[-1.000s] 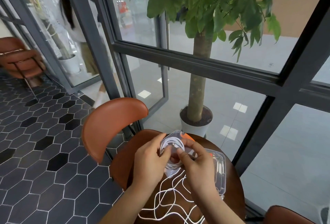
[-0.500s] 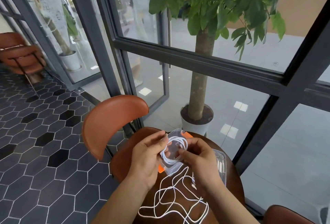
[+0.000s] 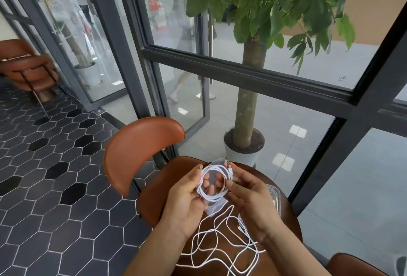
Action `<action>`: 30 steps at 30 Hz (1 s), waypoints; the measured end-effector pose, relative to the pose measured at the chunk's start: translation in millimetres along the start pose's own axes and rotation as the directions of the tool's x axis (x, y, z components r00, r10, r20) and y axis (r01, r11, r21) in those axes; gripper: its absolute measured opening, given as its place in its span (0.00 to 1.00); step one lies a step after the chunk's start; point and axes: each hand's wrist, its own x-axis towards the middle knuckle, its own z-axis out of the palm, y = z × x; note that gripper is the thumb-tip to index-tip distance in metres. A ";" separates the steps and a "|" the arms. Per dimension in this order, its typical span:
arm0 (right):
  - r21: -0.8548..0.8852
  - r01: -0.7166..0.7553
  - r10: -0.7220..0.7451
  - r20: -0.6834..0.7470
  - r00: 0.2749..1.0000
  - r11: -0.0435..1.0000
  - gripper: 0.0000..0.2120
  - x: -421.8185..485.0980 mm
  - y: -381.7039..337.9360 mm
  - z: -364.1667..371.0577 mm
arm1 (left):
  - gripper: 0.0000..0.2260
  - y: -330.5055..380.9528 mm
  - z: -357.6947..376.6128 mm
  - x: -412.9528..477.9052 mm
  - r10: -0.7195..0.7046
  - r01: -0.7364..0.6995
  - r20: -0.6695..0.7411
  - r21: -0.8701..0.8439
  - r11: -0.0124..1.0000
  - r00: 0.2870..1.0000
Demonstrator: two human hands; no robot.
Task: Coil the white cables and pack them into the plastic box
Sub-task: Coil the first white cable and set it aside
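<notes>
A white cable coil (image 3: 211, 196) of several loops hangs above the round brown table (image 3: 284, 214). My left hand (image 3: 187, 201) holds the coil's left side, fingers through the ring. My right hand (image 3: 248, 198) pinches its right side near a connector end. The clear plastic box (image 3: 274, 198) lies on the table under my right hand, with its clear lid with orange clips (image 3: 217, 162) behind the coil. Loose white cable (image 3: 222, 247) sprawls in tangled curves on the table near me.
A brown chair (image 3: 141, 150) stands left of the table. A potted tree (image 3: 245, 143) stands beyond the glass wall. Another brown chair (image 3: 24, 64) sits far left on the hexagon tile floor. A chair back (image 3: 352, 264) shows bottom right.
The coil has grown wider and rounder between my hands, and less loose cable trails from it. The view has tilted slightly; both hands stay over the box lid.
</notes>
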 end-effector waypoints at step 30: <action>-0.156 0.067 -0.055 0.081 0.995 0.985 0.08 7.2 -11.8 -15.2 | 0.15 0.0 3.5 -13.0 -0.012 0.043 0.284 -0.103 0.994 0.959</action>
